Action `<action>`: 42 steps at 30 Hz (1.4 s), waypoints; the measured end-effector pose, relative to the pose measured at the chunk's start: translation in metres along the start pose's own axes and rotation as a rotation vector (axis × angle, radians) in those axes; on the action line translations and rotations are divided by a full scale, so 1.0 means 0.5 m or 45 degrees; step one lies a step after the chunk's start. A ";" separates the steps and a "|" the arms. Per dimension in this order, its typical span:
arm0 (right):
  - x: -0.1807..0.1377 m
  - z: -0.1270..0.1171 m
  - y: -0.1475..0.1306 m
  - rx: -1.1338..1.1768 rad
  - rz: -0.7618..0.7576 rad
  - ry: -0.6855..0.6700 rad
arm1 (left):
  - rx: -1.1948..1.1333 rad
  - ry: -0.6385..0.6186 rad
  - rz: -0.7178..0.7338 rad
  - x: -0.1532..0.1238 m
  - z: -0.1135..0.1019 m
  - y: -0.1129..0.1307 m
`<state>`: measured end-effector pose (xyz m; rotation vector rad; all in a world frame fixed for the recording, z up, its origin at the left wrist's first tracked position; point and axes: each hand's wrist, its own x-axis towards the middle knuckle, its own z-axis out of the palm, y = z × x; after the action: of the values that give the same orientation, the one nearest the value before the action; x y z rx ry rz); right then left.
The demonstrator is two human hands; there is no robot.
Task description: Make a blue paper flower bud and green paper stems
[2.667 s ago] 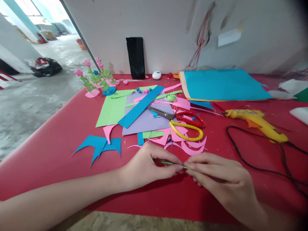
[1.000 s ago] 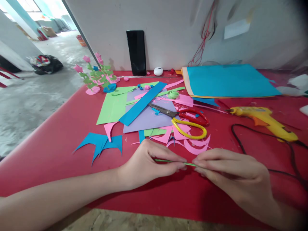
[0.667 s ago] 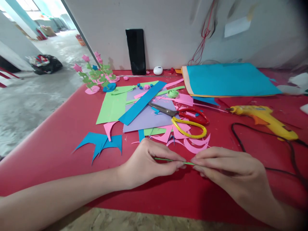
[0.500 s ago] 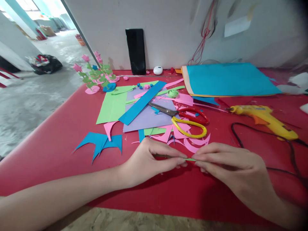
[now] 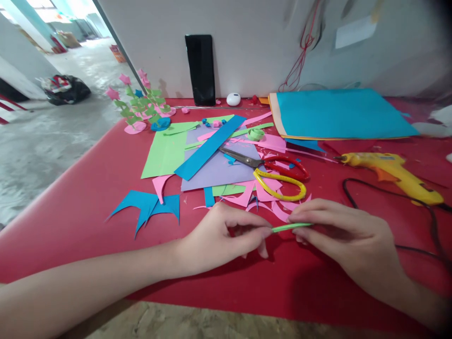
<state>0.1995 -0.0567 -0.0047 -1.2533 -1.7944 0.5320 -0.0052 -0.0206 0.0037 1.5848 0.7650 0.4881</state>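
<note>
Between my two hands stretches a thin green paper strip (image 5: 284, 228), seen nearly edge-on above the red tabletop. My left hand (image 5: 226, 235) pinches its left end between thumb and fingers. The right end is in the fingertips of my right hand (image 5: 342, 233). Just beyond the hands lie scissors (image 5: 259, 163) with one red and one yellow handle, resting on pink, green and purple paper pieces. A blue paper strip (image 5: 212, 147) slants across the purple sheet (image 5: 219, 172). Blue cut scraps (image 5: 148, 207) are left of my left hand.
A yellow glue gun (image 5: 391, 172) with a dark cord lies at the right. Blue sheets (image 5: 342, 114) are stacked behind it. Paper flowers (image 5: 141, 103) stand at the back left. A phone (image 5: 200, 70) leans on the wall beside a white case (image 5: 233, 99).
My right hand has shifted slightly right, away from the left, so more of the green strip shows between them. The view has moved a little.
</note>
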 end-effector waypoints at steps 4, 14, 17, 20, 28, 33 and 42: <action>0.000 0.002 -0.006 0.023 0.010 -0.045 | 0.103 0.074 0.064 0.000 0.004 -0.004; 0.001 0.006 -0.016 0.085 0.178 -0.158 | 0.299 0.128 0.125 0.000 0.004 -0.014; 0.000 0.007 -0.019 0.087 0.213 -0.153 | 0.295 0.129 0.132 0.000 0.005 -0.013; 0.000 0.007 -0.020 0.077 0.233 -0.156 | 0.302 0.141 0.145 0.000 0.005 -0.013; -0.004 0.018 -0.021 0.077 0.258 -0.125 | 0.331 0.160 0.175 0.002 0.006 -0.013; -0.004 0.022 -0.027 0.098 0.246 -0.171 | 0.446 0.145 0.233 0.002 0.007 -0.013; -0.004 0.019 -0.028 0.092 0.293 -0.178 | 0.386 0.157 0.213 0.001 0.008 -0.013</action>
<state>0.1842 -0.0629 -0.0005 -1.4107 -1.7373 0.8250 -0.0033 -0.0227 -0.0035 1.9254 0.8322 0.6178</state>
